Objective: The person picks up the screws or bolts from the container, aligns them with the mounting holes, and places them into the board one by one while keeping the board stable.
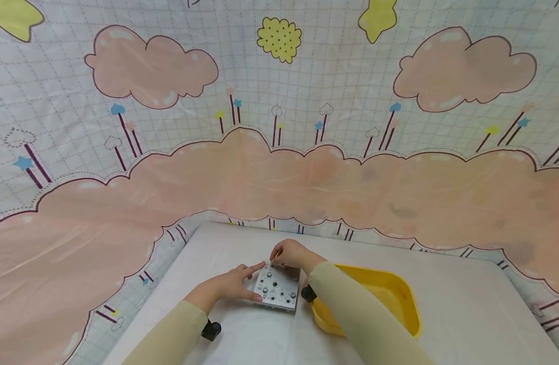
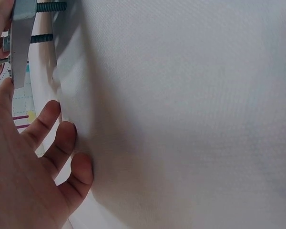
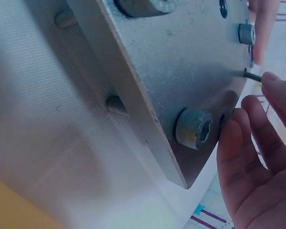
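Observation:
A flat metal plate (image 1: 284,284) with several holes and socket head bolts lies between my hands in the head view. Threaded ends of bolts (image 2: 51,7) stick out of its underside, and the plate stands a little off the table. My left hand (image 1: 231,285) rests at its left side, index finger at the far corner and thumb at the near one, the other fingers loose. Over the far edge, my right hand (image 1: 290,253) pinches a thin small screw (image 3: 253,76) standing at a hole in the plate. A large bolt head (image 3: 193,128) sits near that hand.
A yellow tray (image 1: 413,304) stands right of the plate, partly under my right forearm. White cloth (image 1: 243,339) covers the table. A printed curtain (image 1: 279,177) hangs behind and at the sides.

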`<state>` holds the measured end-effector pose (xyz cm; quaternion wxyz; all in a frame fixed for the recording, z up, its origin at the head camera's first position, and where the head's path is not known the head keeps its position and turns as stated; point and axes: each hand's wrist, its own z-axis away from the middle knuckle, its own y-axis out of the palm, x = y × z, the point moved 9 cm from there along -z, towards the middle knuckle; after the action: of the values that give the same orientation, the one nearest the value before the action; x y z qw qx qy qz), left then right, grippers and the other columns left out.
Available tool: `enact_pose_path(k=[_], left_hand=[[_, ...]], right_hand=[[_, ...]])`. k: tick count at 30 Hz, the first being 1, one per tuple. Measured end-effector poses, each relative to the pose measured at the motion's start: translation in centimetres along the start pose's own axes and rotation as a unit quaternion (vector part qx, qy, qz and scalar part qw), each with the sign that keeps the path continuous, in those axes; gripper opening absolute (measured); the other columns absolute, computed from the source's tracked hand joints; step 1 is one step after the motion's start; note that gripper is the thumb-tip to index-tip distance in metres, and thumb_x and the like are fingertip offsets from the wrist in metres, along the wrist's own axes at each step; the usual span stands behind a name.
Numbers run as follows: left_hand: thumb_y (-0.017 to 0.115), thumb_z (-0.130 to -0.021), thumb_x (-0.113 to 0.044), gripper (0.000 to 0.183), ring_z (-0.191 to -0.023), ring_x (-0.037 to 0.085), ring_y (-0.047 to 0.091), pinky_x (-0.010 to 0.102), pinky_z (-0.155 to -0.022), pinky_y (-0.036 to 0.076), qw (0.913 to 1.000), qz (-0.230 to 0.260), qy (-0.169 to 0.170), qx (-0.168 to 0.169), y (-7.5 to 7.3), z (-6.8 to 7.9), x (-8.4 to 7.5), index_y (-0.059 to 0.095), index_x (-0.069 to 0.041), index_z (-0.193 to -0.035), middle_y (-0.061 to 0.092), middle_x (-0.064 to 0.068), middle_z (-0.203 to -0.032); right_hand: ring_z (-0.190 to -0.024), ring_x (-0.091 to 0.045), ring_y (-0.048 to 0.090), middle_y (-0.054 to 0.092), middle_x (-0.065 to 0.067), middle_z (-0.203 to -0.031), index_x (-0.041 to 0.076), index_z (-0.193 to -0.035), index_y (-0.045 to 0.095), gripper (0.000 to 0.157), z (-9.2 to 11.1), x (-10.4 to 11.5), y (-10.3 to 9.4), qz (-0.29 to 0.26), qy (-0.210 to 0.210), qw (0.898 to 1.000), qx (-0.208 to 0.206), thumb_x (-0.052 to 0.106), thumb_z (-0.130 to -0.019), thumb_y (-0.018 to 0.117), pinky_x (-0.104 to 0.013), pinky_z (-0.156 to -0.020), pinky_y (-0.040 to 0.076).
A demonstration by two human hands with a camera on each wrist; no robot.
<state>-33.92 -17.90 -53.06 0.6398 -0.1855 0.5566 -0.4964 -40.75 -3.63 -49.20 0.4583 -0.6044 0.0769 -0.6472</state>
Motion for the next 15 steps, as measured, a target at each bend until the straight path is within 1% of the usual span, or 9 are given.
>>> enact_pose_path(k=[5, 8, 10, 15], left_hand=[[0.083, -0.071, -0.057, 0.100, -0.124, 0.035, 0.050, 0.064, -0.100, 0.040, 1.0000, -0.003, 0.003, 0.000, 0.0, 0.0, -0.1, 0.031, -0.040, -0.155, 0.049, 0.009, -0.134], [0.083, -0.071, -0.057, 0.100, -0.125, 0.035, 0.050, 0.064, -0.100, 0.040, 1.0000, -0.004, 0.004, 0.002, 0.0, -0.1, -0.1, 0.031, -0.040, -0.155, 0.048, 0.009, -0.135], [0.082, -0.072, -0.058, 0.100, -0.125, 0.035, 0.049, 0.064, -0.100, 0.039, 1.0000, -0.005, 0.004, 0.003, 0.0, -0.1, -0.1, 0.030, -0.039, -0.155, 0.048, 0.009, -0.136], [0.081, -0.072, -0.058, 0.100, -0.124, 0.035, 0.050, 0.063, -0.100, 0.040, 1.0000, -0.007, 0.003, 0.004, 0.0, -0.2, 0.1, 0.029, -0.038, -0.156, 0.047, 0.010, -0.135]], right_hand=[[-0.071, -0.019, 0.058, 0.064, -0.002, -0.082, 0.017, -0.088, 0.075, 0.005, 0.3, 0.4, -0.1, 0.011, -0.002, 1.000, 0.003, 0.014, -0.092, 0.071, -0.028, -0.061, 0.048], [-0.074, -0.019, 0.058, 0.064, -0.001, -0.084, 0.017, -0.091, 0.075, 0.004, 0.4, 0.4, -0.2, 0.009, -0.001, 1.000, 0.003, 0.015, -0.092, 0.072, -0.029, -0.065, 0.049], [-0.077, -0.018, 0.059, 0.065, 0.000, -0.085, 0.016, -0.093, 0.075, 0.003, 0.3, 0.6, -0.4, 0.008, -0.007, 1.000, 0.000, 0.016, -0.091, 0.072, -0.030, -0.068, 0.051], [-0.083, -0.016, 0.060, 0.068, 0.004, -0.090, 0.012, -0.104, 0.075, 0.014, 0.5, 1.2, -1.2, 0.012, -0.034, 0.999, -0.003, 0.019, -0.093, 0.071, -0.032, -0.076, 0.052]])
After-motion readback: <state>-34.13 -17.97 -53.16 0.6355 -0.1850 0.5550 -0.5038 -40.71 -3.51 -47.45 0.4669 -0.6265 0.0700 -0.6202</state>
